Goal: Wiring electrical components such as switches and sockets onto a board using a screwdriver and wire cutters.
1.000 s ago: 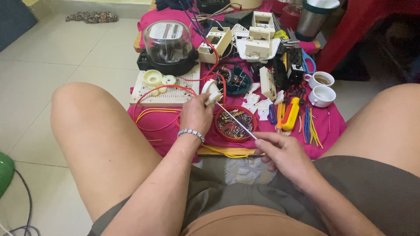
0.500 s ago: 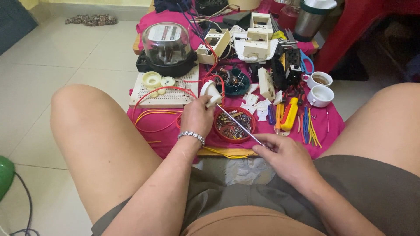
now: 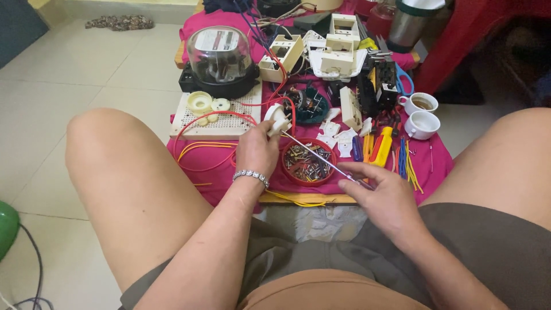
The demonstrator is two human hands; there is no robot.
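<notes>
Pale floor tiles surround a low table (image 3: 298,198) draped in a pink cloth (image 3: 436,172), and you sit with your bare knees on either side of it. Take the red bowl of small metal parts (image 3: 308,162) as your landmark. Your left hand (image 3: 256,150) rests just left of that bowl, fingers closed around a small white plug-like fitting (image 3: 276,119) with a red wire (image 3: 212,117) looping away from it over the white perforated board (image 3: 215,117) further left. Your right hand (image 3: 383,192) sits below and right of the bowl, curled shut on the handle of a thin screwdriver (image 3: 314,152); its shaft slants across the bowl and its tip meets the white fitting (whether it sits in a screw head is too small to tell). Right of the bowl lie yellow and blue-handled tools (image 3: 379,146), and further right stand two white cups (image 3: 420,115). Beyond the bowl sits a glass-domed meter (image 3: 220,54) on a black base, with white switch housings (image 3: 338,40) to its right.
</notes>
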